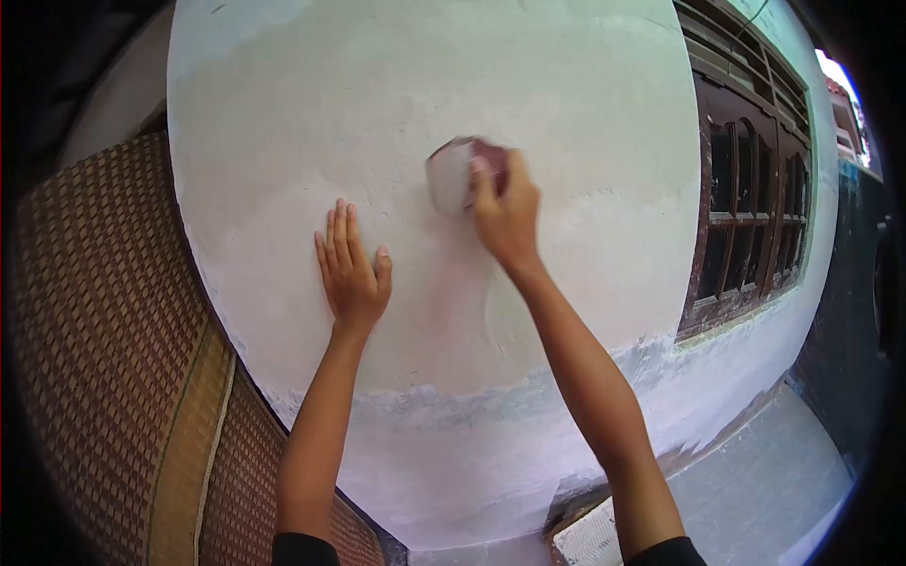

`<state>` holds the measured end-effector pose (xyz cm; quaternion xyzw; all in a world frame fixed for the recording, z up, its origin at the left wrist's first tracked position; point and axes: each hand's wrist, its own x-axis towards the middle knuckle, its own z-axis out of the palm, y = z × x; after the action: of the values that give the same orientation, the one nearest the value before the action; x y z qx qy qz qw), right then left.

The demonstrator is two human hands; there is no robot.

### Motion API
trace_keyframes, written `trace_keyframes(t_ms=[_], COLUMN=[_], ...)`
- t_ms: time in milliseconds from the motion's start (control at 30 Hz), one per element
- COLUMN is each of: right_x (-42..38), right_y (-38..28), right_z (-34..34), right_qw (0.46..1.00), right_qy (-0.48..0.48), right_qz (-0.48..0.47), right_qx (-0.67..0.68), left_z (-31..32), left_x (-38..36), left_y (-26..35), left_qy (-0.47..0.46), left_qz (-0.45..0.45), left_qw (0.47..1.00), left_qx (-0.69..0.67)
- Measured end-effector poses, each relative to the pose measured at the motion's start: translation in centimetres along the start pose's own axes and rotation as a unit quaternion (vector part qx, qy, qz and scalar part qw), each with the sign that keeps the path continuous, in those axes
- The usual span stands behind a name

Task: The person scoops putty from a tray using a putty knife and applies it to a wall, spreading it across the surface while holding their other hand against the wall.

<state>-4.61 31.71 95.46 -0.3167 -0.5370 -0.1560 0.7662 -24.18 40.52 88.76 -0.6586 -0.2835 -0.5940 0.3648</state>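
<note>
My right hand (510, 212) grips a piece of sandpaper (448, 177), dark red-brown with a pale, dusty-looking part, against the whitish wall (585, 255). Motion blurs the sheet and my fingertips a little. Lower and to the left, my left hand (354, 278) lies flat on the same wall, fingers stretched upward and thumb apart, holding nothing. The plaster around both hands is patchy, with a faint pinkish smear below the sandpaper.
A brown wooden window (750, 189) is set in the wall on the right. Woven matting (104, 311) stands along the left side. At the bottom, a whitish block-like object (587, 536) lies near the wall's foot by the grey floor (764, 481).
</note>
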Motion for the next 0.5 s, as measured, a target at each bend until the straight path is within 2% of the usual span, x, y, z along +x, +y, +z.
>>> trace_keyframes(t_ms=[33,100,167,233,300,367,400,467,500], right_x=[-0.7,0.3,2.1,2.2,1.5,-0.1,-0.3,-0.4,0.3], right_y=[0.3,2.4,3.0,-0.7,0.8,1.9,2.8,4.2,4.2], right_z=[0.4,-0.2,-3.2,-5.1,-4.2,-2.8,-2.9,-2.9,-4.0], right_qw=[0.99,0.986,0.982,0.961,0.964,0.999,0.999,0.983,0.992], right_qy=[-0.026,0.045,0.156,0.232,0.237,0.028,0.031,0.029,0.069], right_qz=[-0.054,-0.085,0.031,0.152,0.119,-0.029,-0.027,-0.094,-0.012], right_qx=[-0.125,-0.138,-0.104,0.022,0.023,-0.031,-0.033,-0.153,-0.108], left_z=[0.1,0.2,0.1,0.0,0.3,0.4,0.4,0.3,0.2], left_x=[-0.1,-0.1,0.0,-0.1,-0.1,-0.1,-0.2,-0.2,-0.2], left_y=[-0.1,-0.4,-0.2,-0.2,-0.1,-0.2,-0.3,-0.3,-0.4], left_qy=[-0.002,-0.002,-0.001,-0.003,0.0,0.001,-0.001,-0.005,-0.007], left_qz=[0.003,0.004,0.003,0.0,0.001,0.003,0.001,0.003,0.003], left_qw=[1.0,1.0,1.0,1.0,1.0,1.0,1.0,1.0,1.0], left_qx=[-0.002,-0.002,-0.002,0.001,-0.013,-0.014,-0.012,-0.013,-0.012])
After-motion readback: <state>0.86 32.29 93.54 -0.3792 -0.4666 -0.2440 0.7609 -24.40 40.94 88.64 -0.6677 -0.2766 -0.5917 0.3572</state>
